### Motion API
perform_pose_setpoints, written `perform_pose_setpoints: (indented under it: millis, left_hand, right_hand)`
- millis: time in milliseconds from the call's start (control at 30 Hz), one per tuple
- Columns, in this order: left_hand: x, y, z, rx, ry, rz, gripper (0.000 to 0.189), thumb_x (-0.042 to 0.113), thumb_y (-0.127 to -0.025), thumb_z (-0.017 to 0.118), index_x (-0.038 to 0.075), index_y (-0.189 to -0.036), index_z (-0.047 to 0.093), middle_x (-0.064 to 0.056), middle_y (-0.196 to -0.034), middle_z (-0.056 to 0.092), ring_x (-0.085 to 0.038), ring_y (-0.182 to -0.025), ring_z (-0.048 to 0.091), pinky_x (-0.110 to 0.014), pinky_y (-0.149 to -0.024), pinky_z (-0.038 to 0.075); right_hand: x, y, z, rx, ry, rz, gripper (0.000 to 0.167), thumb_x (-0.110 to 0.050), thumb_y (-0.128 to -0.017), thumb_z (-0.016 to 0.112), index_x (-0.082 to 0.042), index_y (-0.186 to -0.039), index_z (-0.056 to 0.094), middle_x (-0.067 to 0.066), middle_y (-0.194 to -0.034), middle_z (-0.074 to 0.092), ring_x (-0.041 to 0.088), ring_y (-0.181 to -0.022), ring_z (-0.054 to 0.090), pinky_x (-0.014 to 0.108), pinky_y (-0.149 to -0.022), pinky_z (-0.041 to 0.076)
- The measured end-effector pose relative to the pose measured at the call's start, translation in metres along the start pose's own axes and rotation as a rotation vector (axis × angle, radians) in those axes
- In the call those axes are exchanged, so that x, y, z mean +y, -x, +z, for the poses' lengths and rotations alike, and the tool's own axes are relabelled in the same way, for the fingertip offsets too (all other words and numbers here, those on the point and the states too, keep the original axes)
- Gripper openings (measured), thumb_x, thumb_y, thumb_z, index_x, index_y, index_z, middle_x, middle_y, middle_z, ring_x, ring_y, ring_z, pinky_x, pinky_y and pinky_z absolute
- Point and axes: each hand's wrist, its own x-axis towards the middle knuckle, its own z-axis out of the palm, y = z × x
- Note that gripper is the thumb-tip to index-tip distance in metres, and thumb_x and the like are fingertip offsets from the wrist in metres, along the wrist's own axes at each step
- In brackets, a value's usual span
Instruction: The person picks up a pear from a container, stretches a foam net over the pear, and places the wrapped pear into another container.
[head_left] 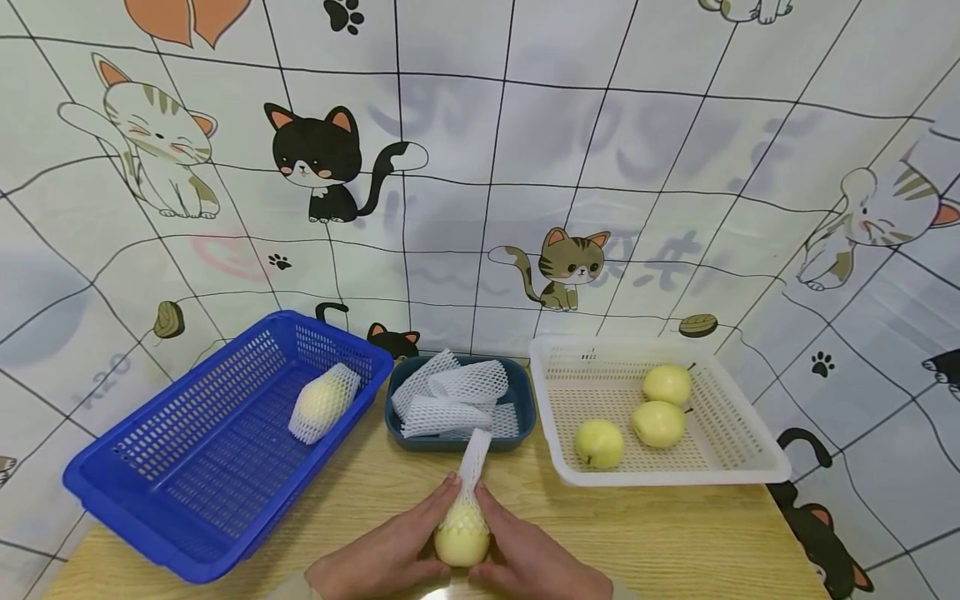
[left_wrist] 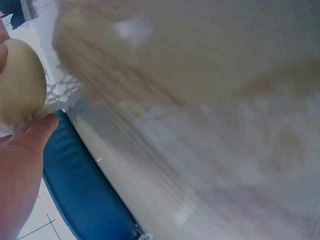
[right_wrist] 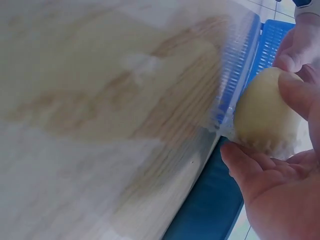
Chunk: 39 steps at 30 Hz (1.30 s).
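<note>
At the front of the table, both hands hold a pale yellow-green fruit (head_left: 461,546), round and apple- or pear-like. A white foam net sleeve (head_left: 474,467) covers its far part and narrows to a loose end pointing away; the near part is bare. The left hand (head_left: 386,546) grips from the left side, the right hand (head_left: 536,550) from the right, thumbs at the near end and fingers along the net. In the right wrist view the fruit's bare end (right_wrist: 262,102) shows between thumb and fingers. The left wrist view catches part of the fruit (left_wrist: 22,80) at its edge.
A blue basket (head_left: 187,533) at left holds one netted fruit (head_left: 324,404). Behind the hands, a dark teal tray (head_left: 450,445) contains several foam nets (head_left: 450,396). The white basket (head_left: 667,477) at right holds 3 bare fruits (head_left: 660,425). A cat-print sheet (head_left: 450,208) rises behind.
</note>
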Motion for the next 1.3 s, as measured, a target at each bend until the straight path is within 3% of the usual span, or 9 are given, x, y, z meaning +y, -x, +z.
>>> perform_pose_setpoints:
  millis: [200, 367, 567, 767, 1033, 1300]
  left_hand:
    - [0.001, 0.003, 0.002, 0.121, -0.078, 0.055, 0.092, 0.031, -0.1, 0.07, 0.008, -0.167, 0.012, -0.021, -0.168, 0.021, -0.034, -0.151, 0.03, -0.044, -0.118, 0.035]
    - [0.003, 0.001, 0.003, 0.235, -0.097, 0.1, 0.087, 0.024, -0.1, 0.07, 0.004, -0.165, 0.017, -0.022, -0.166, 0.027, -0.033, -0.151, 0.031, -0.038, -0.118, 0.033]
    - [0.004, -0.001, 0.007, 0.374, -0.12, 0.179, 0.081, 0.018, -0.098, 0.072, -0.002, -0.161, 0.026, -0.024, -0.162, 0.035, -0.032, -0.148, 0.037, -0.03, -0.117, 0.032]
    - [0.009, -0.003, 0.012, 0.516, -0.128, 0.206, 0.073, 0.018, -0.098, 0.073, -0.002, -0.158, 0.036, -0.023, -0.158, 0.042, -0.033, -0.142, 0.046, -0.026, -0.114, 0.036]
    - [0.015, -0.009, 0.017, 0.702, -0.038, 0.21, 0.075, -0.004, -0.082, 0.083, -0.004, -0.149, 0.05, -0.029, -0.147, 0.052, -0.032, -0.133, 0.055, -0.019, -0.094, 0.052]
    - [0.021, -0.016, 0.021, 0.867, 0.128, 0.228, 0.066, -0.014, -0.074, 0.083, -0.008, -0.137, 0.062, -0.03, -0.137, 0.06, -0.021, -0.125, 0.062, -0.025, -0.082, 0.058]
  right_hand:
    - [-0.002, 0.001, -0.002, 0.118, 0.096, -0.05, 0.094, -0.037, -0.098, 0.072, -0.01, -0.167, 0.013, 0.012, -0.159, 0.044, 0.02, -0.132, 0.056, 0.039, -0.103, 0.052]
    - [-0.003, 0.001, -0.001, 0.249, 0.163, -0.087, 0.085, -0.033, -0.097, 0.073, -0.002, -0.162, 0.028, 0.017, -0.153, 0.051, 0.024, -0.124, 0.064, 0.039, -0.096, 0.056]
    - [-0.01, 0.002, 0.0, 0.393, 0.132, -0.077, 0.072, -0.026, -0.092, 0.079, 0.006, -0.149, 0.049, 0.02, -0.141, 0.061, 0.024, -0.112, 0.07, 0.025, -0.084, 0.059]
    - [-0.017, 0.0, 0.0, 0.515, 0.125, -0.016, 0.062, -0.021, -0.085, 0.086, -0.002, -0.139, 0.062, 0.012, -0.129, 0.069, 0.02, -0.102, 0.072, 0.029, -0.078, 0.061]
    - [-0.02, -0.009, 0.001, 0.641, 0.045, -0.012, 0.053, -0.012, -0.079, 0.09, -0.011, -0.127, 0.067, 0.002, -0.12, 0.07, 0.015, -0.098, 0.071, 0.029, -0.079, 0.061]
    - [-0.02, -0.014, -0.001, 0.72, 0.035, -0.089, 0.05, -0.008, -0.076, 0.091, -0.009, -0.118, 0.064, -0.001, -0.112, 0.061, 0.016, -0.105, 0.066, 0.033, -0.087, 0.06]
